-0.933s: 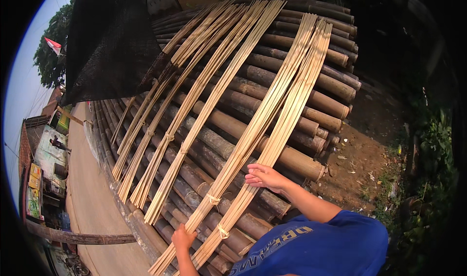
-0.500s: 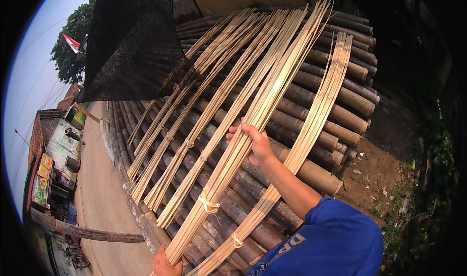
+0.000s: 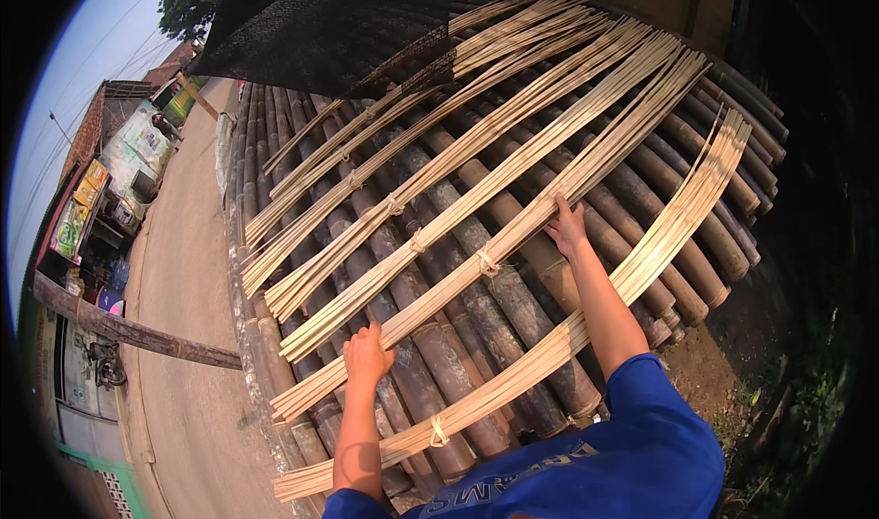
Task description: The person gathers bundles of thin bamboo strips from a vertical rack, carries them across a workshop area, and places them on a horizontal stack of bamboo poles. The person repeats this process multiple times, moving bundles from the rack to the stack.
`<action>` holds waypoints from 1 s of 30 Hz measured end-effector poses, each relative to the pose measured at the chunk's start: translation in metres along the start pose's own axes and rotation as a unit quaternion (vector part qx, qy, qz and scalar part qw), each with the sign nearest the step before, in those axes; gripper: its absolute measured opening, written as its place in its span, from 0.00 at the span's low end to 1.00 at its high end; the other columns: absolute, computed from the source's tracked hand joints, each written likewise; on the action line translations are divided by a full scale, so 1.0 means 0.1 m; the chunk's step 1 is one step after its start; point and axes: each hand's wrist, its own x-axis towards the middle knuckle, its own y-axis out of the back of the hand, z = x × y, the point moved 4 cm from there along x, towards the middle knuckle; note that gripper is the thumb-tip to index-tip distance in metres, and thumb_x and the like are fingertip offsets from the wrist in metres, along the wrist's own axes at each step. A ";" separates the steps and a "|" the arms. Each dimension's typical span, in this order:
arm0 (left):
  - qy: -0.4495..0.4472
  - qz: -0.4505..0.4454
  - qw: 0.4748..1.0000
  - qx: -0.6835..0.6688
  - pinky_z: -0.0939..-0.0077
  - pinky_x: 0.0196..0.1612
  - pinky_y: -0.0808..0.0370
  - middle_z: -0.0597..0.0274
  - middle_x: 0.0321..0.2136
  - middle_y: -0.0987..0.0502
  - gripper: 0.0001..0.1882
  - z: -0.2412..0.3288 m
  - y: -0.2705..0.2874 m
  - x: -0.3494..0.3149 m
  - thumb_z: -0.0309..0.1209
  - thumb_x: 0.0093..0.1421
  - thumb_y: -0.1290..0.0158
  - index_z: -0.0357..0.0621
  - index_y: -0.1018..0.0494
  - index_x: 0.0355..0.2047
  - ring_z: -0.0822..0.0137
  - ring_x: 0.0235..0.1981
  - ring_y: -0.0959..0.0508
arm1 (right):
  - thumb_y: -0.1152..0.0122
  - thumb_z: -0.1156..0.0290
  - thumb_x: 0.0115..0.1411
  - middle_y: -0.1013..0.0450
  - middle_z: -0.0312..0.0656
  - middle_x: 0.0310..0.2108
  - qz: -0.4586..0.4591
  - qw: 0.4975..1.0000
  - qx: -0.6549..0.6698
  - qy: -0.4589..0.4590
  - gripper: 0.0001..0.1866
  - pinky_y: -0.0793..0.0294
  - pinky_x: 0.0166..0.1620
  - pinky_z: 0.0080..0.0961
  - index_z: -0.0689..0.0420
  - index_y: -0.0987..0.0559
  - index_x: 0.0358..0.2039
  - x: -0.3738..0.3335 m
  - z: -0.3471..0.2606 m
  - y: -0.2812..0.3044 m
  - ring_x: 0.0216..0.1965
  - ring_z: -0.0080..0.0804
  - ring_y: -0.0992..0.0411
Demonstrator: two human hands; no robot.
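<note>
A long bundle of thin split-bamboo strips (image 3: 524,230) lies slantwise across a bed of thick bamboo poles (image 3: 513,299), tied with a pale strip near its middle. Around its near-left part my left hand (image 3: 366,356) is closed, at the side toward me. My right hand (image 3: 569,227) grips the same bundle farther up, past the tie, with its fingers partly hidden at the edge. Closer to me, a separate tied bundle of strips (image 3: 522,373) passes beneath my right forearm and ends beside my left one.
Several similar tied bundles (image 3: 458,210) lie side by side beyond. Dark netting (image 3: 320,38) hangs over the far left poles. A road (image 3: 188,263) runs along the left, crossed partly by a horizontal pole (image 3: 137,329). Soil and plants (image 3: 778,427) border the right.
The held bundle has moved away from me and down onto the poles, beside the others. My left hand has come farther into view, and the whole view has shifted.
</note>
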 end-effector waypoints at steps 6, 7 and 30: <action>-0.017 0.054 0.981 -0.184 0.51 0.62 0.32 0.41 0.57 0.30 0.39 -0.35 -0.06 0.63 0.58 0.58 0.36 0.42 0.26 0.59 0.42 0.60 0.30 | 0.33 0.53 0.65 0.54 0.60 0.73 0.160 0.970 -0.167 0.077 0.60 0.44 0.71 0.38 0.66 0.69 0.73 0.68 0.02 0.17 0.72 0.51 0.48; -0.002 0.107 0.980 -0.169 0.50 0.63 0.33 0.38 0.59 0.31 0.35 -0.41 -0.02 0.85 0.55 0.61 0.39 0.43 0.26 0.60 0.39 0.60 0.31 | 0.32 0.54 0.65 0.54 0.61 0.73 0.155 0.969 -0.167 0.094 0.60 0.44 0.71 0.37 0.66 0.68 0.73 0.73 0.09 0.13 0.72 0.50 0.48; 0.080 0.140 0.982 -0.103 0.39 0.66 0.37 0.17 0.69 0.53 0.48 -1.59 -0.79 4.17 0.61 0.65 0.46 0.60 0.54 0.77 0.19 0.67 0.42 | 0.29 0.60 0.62 0.41 0.65 0.66 0.136 0.953 -0.215 0.165 0.55 0.31 0.63 0.39 0.65 0.61 0.72 1.88 0.68 -1.59 0.64 0.52 0.35</action>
